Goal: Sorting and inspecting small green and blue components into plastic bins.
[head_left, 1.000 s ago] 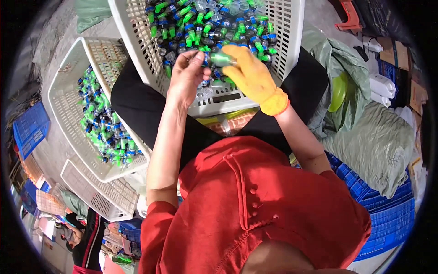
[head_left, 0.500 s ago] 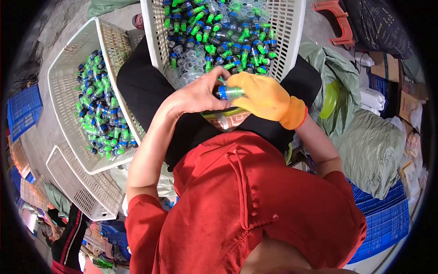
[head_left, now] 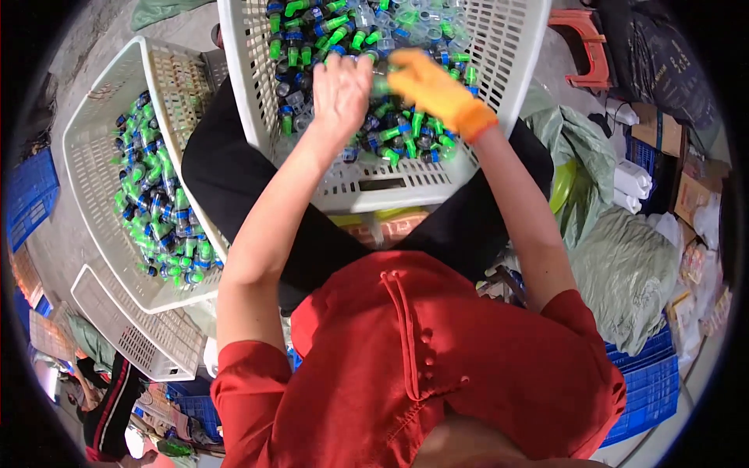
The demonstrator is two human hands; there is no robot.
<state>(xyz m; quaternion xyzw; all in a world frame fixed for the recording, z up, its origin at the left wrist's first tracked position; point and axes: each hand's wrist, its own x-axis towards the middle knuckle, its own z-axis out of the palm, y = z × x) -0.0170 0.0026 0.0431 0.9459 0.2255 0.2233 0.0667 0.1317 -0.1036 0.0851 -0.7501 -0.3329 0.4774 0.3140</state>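
Between my knees stands a white slotted basket [head_left: 361, 199] heaped with small dark bottles with blue bands and bright green tops [head_left: 406, 136], among loose clear plastic cups [head_left: 427, 33]. My bare left hand [head_left: 342, 92] is over the heap, fingers curled downward; what they hold, if anything, is hidden. Beside it, my right hand [head_left: 437, 90], in an orange glove, reaches into the basket with its fingers closed. A blurred green-and-clear small bottle [head_left: 381, 83] shows at its fingertips, between the two hands.
Left of my leg is a second white basket [head_left: 94, 214] with more green-topped bottles [head_left: 160, 203]. An upturned-looking white crate [head_left: 140, 327] lies nearer. On the right are a red stool [head_left: 581, 47], green-grey sacks [head_left: 624, 261] and blue crates [head_left: 644, 390]. Another person's dark trouser leg [head_left: 113, 409] shows lower left.
Both hands have moved forward, away from my body and over the heap, and slightly apart. The blue-banded bottle they held together near my lap has moved forward too and is blurred.
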